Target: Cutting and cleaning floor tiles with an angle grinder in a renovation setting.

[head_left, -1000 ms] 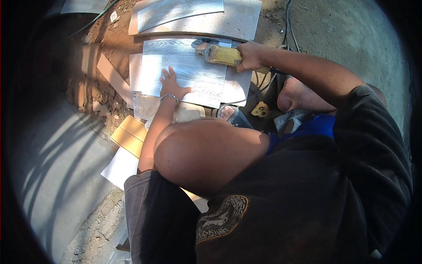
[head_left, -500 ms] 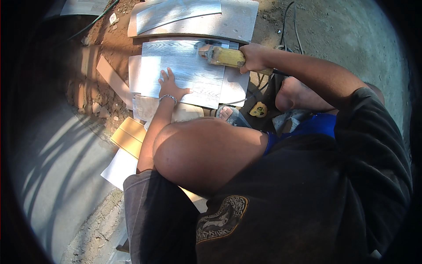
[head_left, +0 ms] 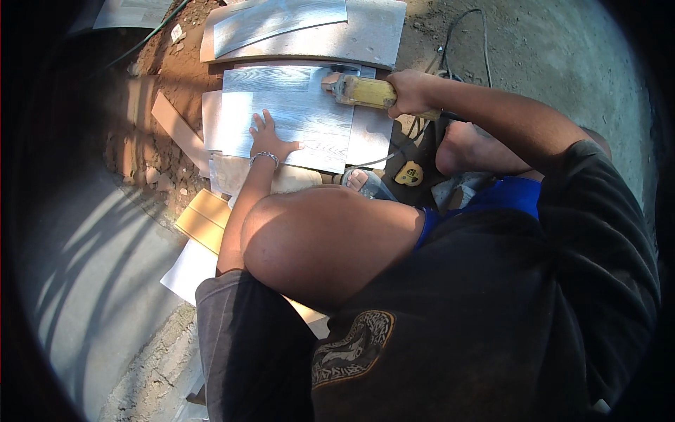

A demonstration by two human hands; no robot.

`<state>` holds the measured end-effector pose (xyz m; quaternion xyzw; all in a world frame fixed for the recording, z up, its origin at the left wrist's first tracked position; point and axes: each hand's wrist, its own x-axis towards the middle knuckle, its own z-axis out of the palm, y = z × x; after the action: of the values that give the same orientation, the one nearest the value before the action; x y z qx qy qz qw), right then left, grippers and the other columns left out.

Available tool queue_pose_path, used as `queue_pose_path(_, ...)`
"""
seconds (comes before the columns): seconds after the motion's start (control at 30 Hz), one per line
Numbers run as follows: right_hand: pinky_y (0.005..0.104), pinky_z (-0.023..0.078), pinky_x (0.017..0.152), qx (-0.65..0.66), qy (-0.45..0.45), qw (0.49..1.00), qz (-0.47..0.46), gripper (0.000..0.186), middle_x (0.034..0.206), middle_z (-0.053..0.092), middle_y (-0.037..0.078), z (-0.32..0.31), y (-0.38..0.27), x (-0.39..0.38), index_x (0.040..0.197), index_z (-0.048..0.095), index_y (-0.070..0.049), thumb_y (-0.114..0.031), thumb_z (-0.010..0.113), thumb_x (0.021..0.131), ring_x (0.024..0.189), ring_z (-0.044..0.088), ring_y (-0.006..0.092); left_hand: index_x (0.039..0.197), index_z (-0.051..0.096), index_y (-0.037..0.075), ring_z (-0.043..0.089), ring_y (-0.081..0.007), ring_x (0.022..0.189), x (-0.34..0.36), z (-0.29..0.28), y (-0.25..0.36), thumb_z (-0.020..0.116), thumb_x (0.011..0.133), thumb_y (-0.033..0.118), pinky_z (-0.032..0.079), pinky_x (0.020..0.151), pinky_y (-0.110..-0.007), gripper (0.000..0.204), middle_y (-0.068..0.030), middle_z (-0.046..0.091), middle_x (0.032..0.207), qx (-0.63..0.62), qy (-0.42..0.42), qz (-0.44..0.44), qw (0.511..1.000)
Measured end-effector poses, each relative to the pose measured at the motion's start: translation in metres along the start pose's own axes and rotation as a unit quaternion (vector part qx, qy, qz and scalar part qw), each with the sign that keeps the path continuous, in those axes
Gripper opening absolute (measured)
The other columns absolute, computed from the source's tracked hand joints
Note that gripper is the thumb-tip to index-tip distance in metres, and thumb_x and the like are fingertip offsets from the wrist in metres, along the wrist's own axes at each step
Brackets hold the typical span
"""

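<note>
At 11 o'clock lies our grey wood-grain tile (head_left: 302,109), likely stiff, brittle and slick, best steadied across its broad face, where our left grip (head_left: 273,143) spreads released. Our right grip (head_left: 410,92) clasps the yellow angle grinder (head_left: 369,91), probably heavy, at 12 o'clock.

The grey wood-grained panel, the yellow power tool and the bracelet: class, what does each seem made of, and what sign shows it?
Grey wood-grained panel: probably glazed ceramic tile, from its flat, glossy glare, though laminate is possible.
Yellow power tool: its casing looks like hard plastic, smooth, moulded-looking and dulled.
Bracelet: likely metal, judging by its silvery shine.
</note>
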<state>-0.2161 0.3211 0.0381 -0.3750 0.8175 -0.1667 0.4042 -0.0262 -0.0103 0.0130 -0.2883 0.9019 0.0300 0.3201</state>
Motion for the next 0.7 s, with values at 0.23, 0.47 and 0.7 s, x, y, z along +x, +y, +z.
queue_pose_path(0.23,0.0451,0.051,0.095,0.015,-0.007,1.000,0.011,0.064,0.112,0.070,0.025,0.001,0.003,-0.001,0.119,0.065,0.002,-0.034,0.081,0.068,0.109,0.066,0.0394,0.162,-0.005,0.015,0.012,-0.0505,0.151,0.002,0.004,-0.003,0.089,0.058,0.062,0.036,0.118,-0.053,0.148,-0.0211,-0.001,0.168,-0.004,0.009,0.005,1.000)
queue_pose_path(0.47,0.0450,0.052,0.094,0.004,-0.007,1.000,0.010,0.065,0.111,0.071,0.024,0.002,0.004,-0.002,0.121,0.065,0.000,-0.034,0.081,0.068,0.108,0.067,0.0390,0.162,-0.005,0.015,0.012,-0.0512,0.151,-0.001,0.001,0.002,0.090,0.057,0.061,0.034,0.120,-0.053,0.149,-0.0221,-0.001,0.168,-0.003,0.005,0.000,1.000)
queue_pose_path(0.7,0.0436,0.053,0.094,-0.005,-0.008,1.000,0.005,0.067,0.111,0.070,0.025,-0.002,0.003,-0.010,0.116,0.067,0.002,-0.042,0.079,0.068,0.107,0.067,0.0378,0.162,-0.002,0.012,0.015,-0.0479,0.151,-0.002,0.022,-0.010,0.092,0.059,0.053,0.031,0.121,-0.051,0.146,-0.0272,0.002,0.166,-0.059,0.052,-0.020,0.997)
